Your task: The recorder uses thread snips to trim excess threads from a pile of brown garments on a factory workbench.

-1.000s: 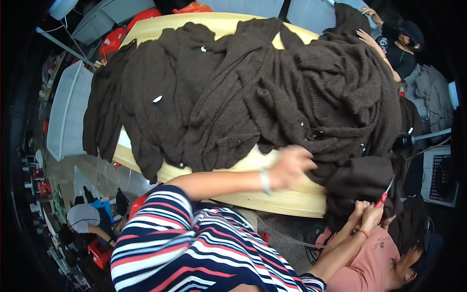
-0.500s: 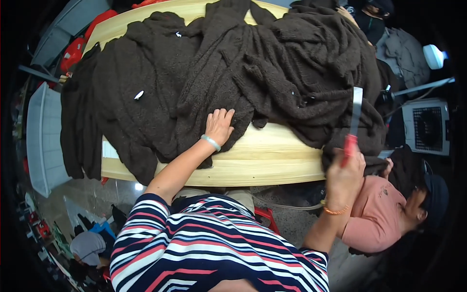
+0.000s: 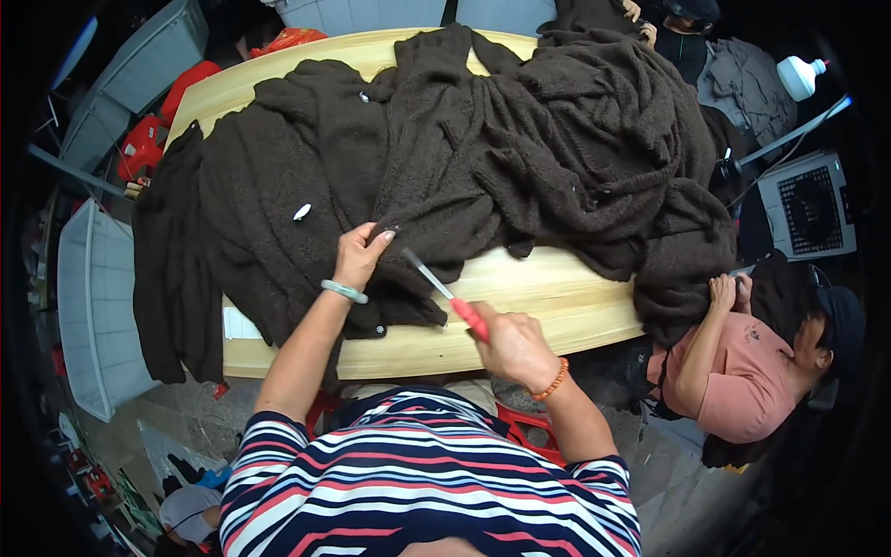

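Note:
Dark brown fuzzy knit garments lie in a heap of folds over most of the light wooden table. My left hand, a pale green bangle at its wrist, pinches a fold of the knit near its front edge. Gripped in my right hand is a flat-bladed tool with a red handle and a thin metal blade; its exact kind does not show. The blade tip points at the pinched fold, slightly to its right, apart from my left fingers. Small white tags show on the knit.
At the right corner a person in a pink top handles brown knit. Another person is at the far right corner. A pale plastic bin stands left of the table. A white slatted panel and a lamp are at right.
My right hand has brought the flat-bladed tool from the right side to the middle. My left hand, earlier flat on the knit, has moved left and now pinches a fold.

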### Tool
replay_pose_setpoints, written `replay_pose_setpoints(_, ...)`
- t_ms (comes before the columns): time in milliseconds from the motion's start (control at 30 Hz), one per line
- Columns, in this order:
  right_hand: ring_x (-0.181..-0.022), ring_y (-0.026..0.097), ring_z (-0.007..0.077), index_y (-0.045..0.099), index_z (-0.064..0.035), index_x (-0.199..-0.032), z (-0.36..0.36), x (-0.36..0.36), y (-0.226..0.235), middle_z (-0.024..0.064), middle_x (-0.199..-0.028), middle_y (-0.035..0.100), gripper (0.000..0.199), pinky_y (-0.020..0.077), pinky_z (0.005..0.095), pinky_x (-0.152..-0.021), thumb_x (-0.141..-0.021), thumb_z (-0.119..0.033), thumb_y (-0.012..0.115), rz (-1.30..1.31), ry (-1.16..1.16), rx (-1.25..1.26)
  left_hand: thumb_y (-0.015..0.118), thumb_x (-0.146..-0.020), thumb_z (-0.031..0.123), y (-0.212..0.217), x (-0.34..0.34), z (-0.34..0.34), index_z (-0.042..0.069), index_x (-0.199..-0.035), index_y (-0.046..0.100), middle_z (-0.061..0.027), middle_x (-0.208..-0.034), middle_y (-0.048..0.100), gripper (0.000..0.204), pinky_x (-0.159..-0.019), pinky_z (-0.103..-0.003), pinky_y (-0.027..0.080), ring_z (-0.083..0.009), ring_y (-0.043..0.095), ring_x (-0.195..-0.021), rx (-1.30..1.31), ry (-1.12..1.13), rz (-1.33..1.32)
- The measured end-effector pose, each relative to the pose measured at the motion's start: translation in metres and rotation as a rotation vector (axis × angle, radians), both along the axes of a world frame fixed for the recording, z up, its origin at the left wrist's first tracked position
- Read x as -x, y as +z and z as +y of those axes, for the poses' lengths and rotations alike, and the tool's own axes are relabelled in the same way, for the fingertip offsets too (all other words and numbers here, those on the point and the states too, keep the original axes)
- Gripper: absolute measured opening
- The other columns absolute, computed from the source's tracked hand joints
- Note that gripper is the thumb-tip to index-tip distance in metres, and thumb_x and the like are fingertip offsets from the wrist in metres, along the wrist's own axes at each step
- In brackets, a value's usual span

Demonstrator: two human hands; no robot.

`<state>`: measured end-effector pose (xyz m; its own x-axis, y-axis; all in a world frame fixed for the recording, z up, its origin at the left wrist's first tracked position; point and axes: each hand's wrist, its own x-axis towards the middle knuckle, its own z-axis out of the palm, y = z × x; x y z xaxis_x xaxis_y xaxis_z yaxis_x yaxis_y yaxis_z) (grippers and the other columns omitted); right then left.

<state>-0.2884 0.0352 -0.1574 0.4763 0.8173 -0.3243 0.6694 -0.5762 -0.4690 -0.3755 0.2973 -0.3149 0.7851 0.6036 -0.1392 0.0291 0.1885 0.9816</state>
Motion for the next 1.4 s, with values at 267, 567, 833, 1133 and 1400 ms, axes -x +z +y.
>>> replay_pose_setpoints(267, -0.071, 0.066, 0.0409, 0.059, -0.0036, -0.109, 0.028, -0.004, -0.012, 0.021, -0.072, 0.067, 0.027, 0.0524, 0.0499, -0.068, -0.084, -0.012, 0.055, -0.005, 0.06, 0.076, 0.065, -0.091, 0.007, -0.014, 0.004, 0.006, -0.002, -0.103, 0.066, -0.0017, -0.095, 0.068, 0.015, -0.075, -0.02, 0.049, -0.0054, 0.06, -0.082, 0.044, -0.018, 0.024)
replay_pose_setpoints(567, -0.075, 0.068, 0.0242, 0.059, -0.0052, -0.121, 0.058, -0.102, -0.091, 0.0159, -0.093, 0.068, 0.033, 0.0523, 0.0355, -0.073, -0.088, -0.011, 0.063, 0.124, -0.142, -0.436, 0.064, -0.091, 0.01, 0.077, 0.014, 0.006, -0.003, -0.109, 0.062, -0.0058, -0.101, 0.067, 0.023, -0.081, -0.024, 0.051, -0.0098, 0.062, -0.086, 0.251, -0.176, -0.048)
replay_pose_setpoints(833, -0.119, 0.053, 0.0409, 0.048, 0.0016, -0.131, 0.039, -0.27, -0.149, 0.0271, -0.128, 0.054, 0.054, 0.0415, 0.0419, -0.102, -0.084, -0.019, 0.066, -0.094, -0.625, -0.459, 0.053, -0.093, 0.028, 0.204, 0.139, 0.078, -0.003, -0.123, 0.055, -0.0182, -0.12, 0.06, 0.044, -0.101, -0.046, 0.045, -0.0293, 0.058, -0.11, 0.17, 0.388, -0.442)
replay_pose_setpoints(1133, -0.069, 0.063, 0.0176, 0.05, -0.0029, -0.126, 0.015, -0.218, -0.125, 0.013, -0.092, 0.061, 0.039, 0.0517, 0.0322, -0.062, -0.089, -0.01, 0.061, -0.124, -0.242, -0.445, 0.077, -0.078, 0.022, 0.053, 0.113, 0.053, 0.001, -0.123, 0.054, -0.0193, -0.113, 0.056, 0.055, -0.094, -0.041, 0.043, -0.0364, 0.054, -0.106, -0.861, 0.435, 0.592)
replay_pose_setpoints(1400, -0.101, 0.059, 0.0136, 0.047, -0.0039, -0.138, 0.054, -0.15, -0.055, 0.0071, -0.123, 0.061, 0.048, 0.0469, 0.0252, -0.085, -0.091, 0.002, 0.055, 0.271, -0.022, -0.247, 0.069, -0.066, 0.024, 0.087, -0.013, 0.093, 0.012, -0.102, 0.061, -0.0129, -0.101, 0.063, 0.039, -0.076, -0.049, 0.051, -0.0359, 0.06, -0.094, -1.063, 0.405, 0.88)
